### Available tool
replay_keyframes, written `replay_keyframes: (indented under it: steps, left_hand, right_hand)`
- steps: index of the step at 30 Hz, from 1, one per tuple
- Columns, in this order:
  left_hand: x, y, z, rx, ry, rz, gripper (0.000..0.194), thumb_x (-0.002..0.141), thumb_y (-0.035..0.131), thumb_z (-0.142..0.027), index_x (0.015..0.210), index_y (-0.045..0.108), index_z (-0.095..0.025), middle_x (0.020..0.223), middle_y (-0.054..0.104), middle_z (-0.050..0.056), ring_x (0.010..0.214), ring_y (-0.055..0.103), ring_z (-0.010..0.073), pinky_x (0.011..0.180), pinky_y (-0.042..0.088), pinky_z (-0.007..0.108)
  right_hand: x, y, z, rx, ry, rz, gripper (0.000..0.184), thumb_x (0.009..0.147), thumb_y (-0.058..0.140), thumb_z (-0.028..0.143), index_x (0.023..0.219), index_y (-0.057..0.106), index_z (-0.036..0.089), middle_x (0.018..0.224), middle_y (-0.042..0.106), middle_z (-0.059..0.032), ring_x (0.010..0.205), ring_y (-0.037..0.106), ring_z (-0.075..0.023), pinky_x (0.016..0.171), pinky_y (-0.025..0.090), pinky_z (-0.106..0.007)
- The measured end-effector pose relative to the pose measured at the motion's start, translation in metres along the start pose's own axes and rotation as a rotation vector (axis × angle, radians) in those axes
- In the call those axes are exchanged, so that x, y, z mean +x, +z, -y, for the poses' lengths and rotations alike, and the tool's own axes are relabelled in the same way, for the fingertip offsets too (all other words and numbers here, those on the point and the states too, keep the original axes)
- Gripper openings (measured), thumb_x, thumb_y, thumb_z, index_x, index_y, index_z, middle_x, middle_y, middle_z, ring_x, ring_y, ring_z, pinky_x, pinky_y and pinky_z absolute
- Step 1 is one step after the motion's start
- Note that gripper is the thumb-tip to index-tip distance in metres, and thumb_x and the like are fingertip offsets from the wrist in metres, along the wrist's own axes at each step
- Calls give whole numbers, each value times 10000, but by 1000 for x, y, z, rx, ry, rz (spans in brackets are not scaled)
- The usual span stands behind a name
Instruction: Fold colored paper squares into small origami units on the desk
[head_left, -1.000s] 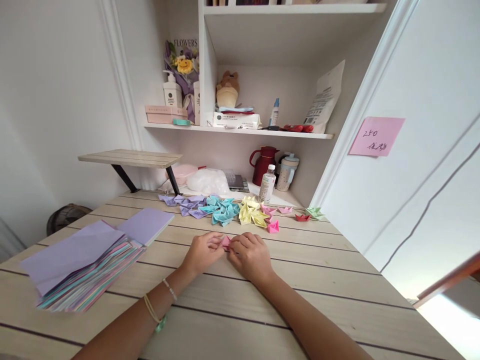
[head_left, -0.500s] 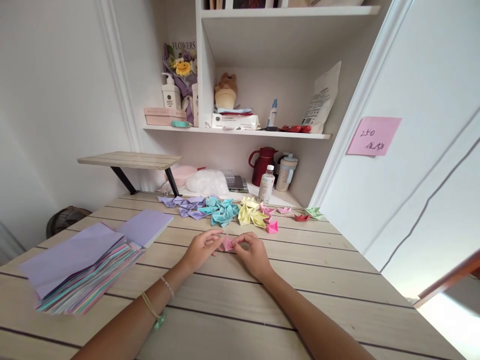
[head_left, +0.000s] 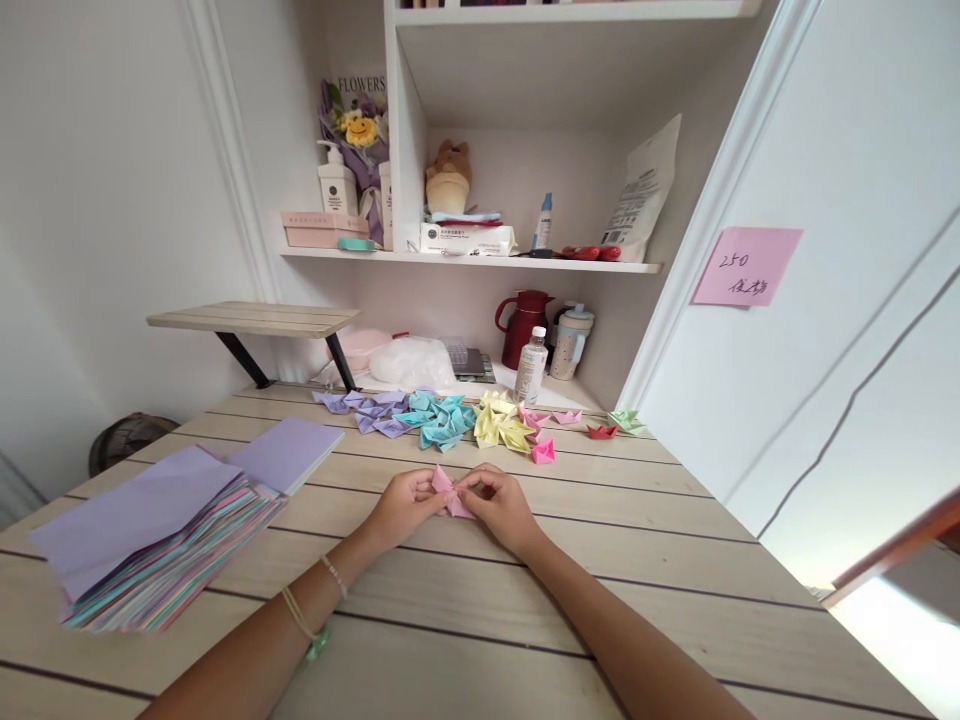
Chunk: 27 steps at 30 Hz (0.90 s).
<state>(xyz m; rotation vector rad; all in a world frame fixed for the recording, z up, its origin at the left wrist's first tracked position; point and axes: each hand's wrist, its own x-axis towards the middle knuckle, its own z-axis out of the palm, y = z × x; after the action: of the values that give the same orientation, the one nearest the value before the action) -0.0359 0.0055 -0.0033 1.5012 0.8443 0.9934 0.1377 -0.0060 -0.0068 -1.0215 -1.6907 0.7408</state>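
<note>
Between my two hands, just above the wooden table, is a small piece of folded pink paper. My left hand pinches its left side, the thumb along the lower edge. On the other side my right hand grips it with thumb and forefinger, hiding part of the folds. Farther back lie folded paper boats in groups: purple, blue and yellow. A bright pink boat stands a little beyond my right hand, and a red boat lies farther right.
At left is a thick stack of coloured paper, with a purple pad behind it. A small raised wooden shelf stands at the back left. A bottle and a red jug stand at the back.
The pink paper has turned and opened wider, its points now spread up-left and down-right. My left fingers have closed on it. The view has shifted slightly.
</note>
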Motion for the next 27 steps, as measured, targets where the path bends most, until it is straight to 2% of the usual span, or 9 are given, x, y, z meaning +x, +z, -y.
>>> replay_keyframes:
  steps: [3, 6, 11, 14, 16, 21, 25, 27]
  left_hand:
    - [1, 2, 1, -62, -45, -56, 272, 661, 683, -323, 811, 614, -108, 821, 693, 94, 739, 648, 176, 669, 507, 266]
    - [1, 4, 2, -106, -65, -107, 260, 640, 697, -304, 785, 594, -113, 822, 695, 93, 742, 649, 180, 665, 512, 274]
    - [-3, 5, -1, 88, 65, -140, 185, 652, 677, -287, 657, 570, -136, 671, 667, 43, 678, 630, 164, 628, 497, 255]
    - [-5, 4, -7, 209, 129, -138, 159, 668, 658, -284, 642, 585, -146, 649, 653, 27, 662, 621, 156, 616, 488, 241]
    - [-6, 3, -10, 208, 115, -130, 161, 664, 659, -292, 657, 595, -145, 662, 660, 31, 660, 628, 160, 608, 492, 243]
    - [-3, -1, -14, 36, -18, -202, 243, 642, 683, -334, 720, 574, -131, 656, 677, 49, 594, 644, 170, 570, 520, 276]
    - [1, -2, -10, -65, -35, -248, 302, 625, 702, -356, 757, 565, -122, 719, 693, 70, 631, 657, 175, 622, 536, 294]
    - [2, -3, -6, -101, -45, -244, 318, 626, 702, -370, 770, 567, -120, 750, 697, 75, 654, 660, 175, 656, 539, 300]
  right_hand:
    - [0, 2, 2, 150, 78, 25, 212, 742, 589, 355, 855, 636, 183, 725, 629, -14, 634, 552, -135, 565, 411, -239]
    - [0, 4, 2, 243, 141, 96, 374, 672, 665, 400, 960, 590, 173, 715, 647, -11, 630, 575, -138, 565, 432, -240]
    - [-1, 6, -1, 228, 154, 174, 320, 642, 684, 395, 841, 631, 151, 753, 672, -36, 647, 594, -141, 604, 460, -256]
    - [-1, 7, -1, 202, 141, 152, 287, 656, 667, 378, 830, 637, 151, 754, 668, -34, 639, 593, -135, 607, 470, -255]
    - [-2, 7, 1, 171, 115, 152, 270, 668, 656, 372, 825, 641, 154, 740, 667, -30, 637, 592, -136, 604, 473, -254]
    - [-3, 6, 4, 103, 73, 158, 264, 678, 650, 338, 879, 640, 167, 710, 658, -13, 583, 556, -121, 538, 437, -223]
    - [-1, 6, 0, 148, 67, 74, 248, 718, 600, 306, 921, 622, 165, 677, 642, -6, 542, 531, -110, 504, 408, -212]
    - [0, 5, -1, 169, 52, 21, 313, 710, 602, 298, 997, 596, 173, 727, 649, -10, 544, 530, -105, 513, 415, -213]
